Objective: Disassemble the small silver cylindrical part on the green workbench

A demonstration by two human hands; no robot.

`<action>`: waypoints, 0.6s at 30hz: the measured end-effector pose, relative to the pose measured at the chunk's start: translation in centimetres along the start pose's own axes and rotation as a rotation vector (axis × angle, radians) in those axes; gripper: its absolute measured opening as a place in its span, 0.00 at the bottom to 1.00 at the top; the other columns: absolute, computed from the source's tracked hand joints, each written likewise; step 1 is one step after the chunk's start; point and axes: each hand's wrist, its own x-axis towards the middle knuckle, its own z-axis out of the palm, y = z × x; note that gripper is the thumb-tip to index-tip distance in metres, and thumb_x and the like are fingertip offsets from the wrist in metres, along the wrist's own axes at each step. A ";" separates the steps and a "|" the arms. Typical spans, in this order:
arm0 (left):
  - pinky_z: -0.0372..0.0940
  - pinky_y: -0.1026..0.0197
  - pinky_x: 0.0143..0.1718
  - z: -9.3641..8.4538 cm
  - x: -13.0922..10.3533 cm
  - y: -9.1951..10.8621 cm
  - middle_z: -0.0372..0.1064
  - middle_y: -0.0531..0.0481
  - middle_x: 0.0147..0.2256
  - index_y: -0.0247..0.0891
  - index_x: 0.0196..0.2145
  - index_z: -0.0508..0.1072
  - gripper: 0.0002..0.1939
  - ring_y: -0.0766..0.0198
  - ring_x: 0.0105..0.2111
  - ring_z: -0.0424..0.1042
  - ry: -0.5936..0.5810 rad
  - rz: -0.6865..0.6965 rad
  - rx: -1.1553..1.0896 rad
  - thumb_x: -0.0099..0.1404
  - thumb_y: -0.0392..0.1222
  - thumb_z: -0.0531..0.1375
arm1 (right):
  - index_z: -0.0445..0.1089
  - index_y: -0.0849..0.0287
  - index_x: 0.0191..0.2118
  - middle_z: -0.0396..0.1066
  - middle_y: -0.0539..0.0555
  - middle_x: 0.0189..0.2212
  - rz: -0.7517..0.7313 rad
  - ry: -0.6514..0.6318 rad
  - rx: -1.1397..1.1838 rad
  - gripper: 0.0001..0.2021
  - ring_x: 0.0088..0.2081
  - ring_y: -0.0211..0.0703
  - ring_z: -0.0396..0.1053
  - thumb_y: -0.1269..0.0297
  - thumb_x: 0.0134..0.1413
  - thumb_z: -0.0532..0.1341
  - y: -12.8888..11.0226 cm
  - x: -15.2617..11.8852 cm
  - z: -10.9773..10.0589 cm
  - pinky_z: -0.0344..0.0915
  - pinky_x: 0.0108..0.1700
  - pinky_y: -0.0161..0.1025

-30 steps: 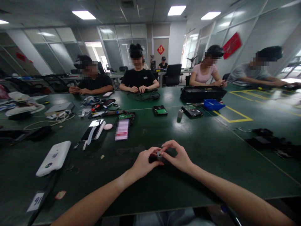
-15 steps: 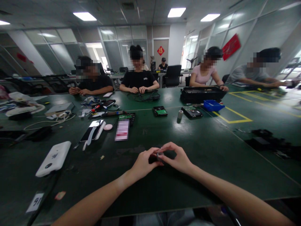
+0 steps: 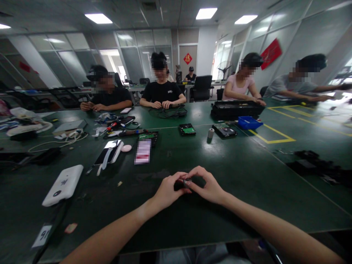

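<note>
My left hand (image 3: 169, 186) and my right hand (image 3: 207, 186) meet over the near middle of the green table. Between their fingertips sits a small grey metallic round piece (image 3: 187, 181); fingers cover most of it, so its exact kind does not show. Both hands are closed on it, thumbs on the near side. Farther off, a small silver cylinder (image 3: 210, 133) stands upright beside a hard drive (image 3: 225, 130). Another hard drive (image 3: 187, 129), its green board facing up, lies left of the cylinder.
On the left lie a white power bank (image 3: 63, 185), a phone with a strap (image 3: 108, 152), a lit phone (image 3: 143, 151) and tools (image 3: 132, 132). A blue bin (image 3: 249, 123) and a black case (image 3: 238, 110) stand at the far right. Several people sit across the table (image 3: 165, 231).
My hands stay almost still, with the round piece turned slightly between the fingertips. Across the table, the person at far right has shifted their arms.
</note>
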 end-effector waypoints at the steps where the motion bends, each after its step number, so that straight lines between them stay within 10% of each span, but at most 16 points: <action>1: 0.66 0.58 0.46 0.0 0.0 0.0 0.75 0.50 0.42 0.42 0.47 0.70 0.22 0.58 0.42 0.74 -0.001 0.003 -0.003 0.55 0.41 0.68 | 0.70 0.56 0.39 0.72 0.52 0.35 0.009 0.010 -0.011 0.06 0.39 0.43 0.70 0.65 0.54 0.63 0.0 0.0 0.0 0.65 0.45 0.44; 18: 0.67 0.59 0.47 0.0 0.0 0.0 0.74 0.51 0.42 0.41 0.48 0.70 0.24 0.60 0.42 0.74 0.003 0.000 -0.001 0.54 0.39 0.69 | 0.68 0.58 0.37 0.73 0.52 0.35 0.124 0.113 0.053 0.06 0.39 0.42 0.72 0.64 0.54 0.63 1.5 0.7 -1.4 0.68 0.45 0.42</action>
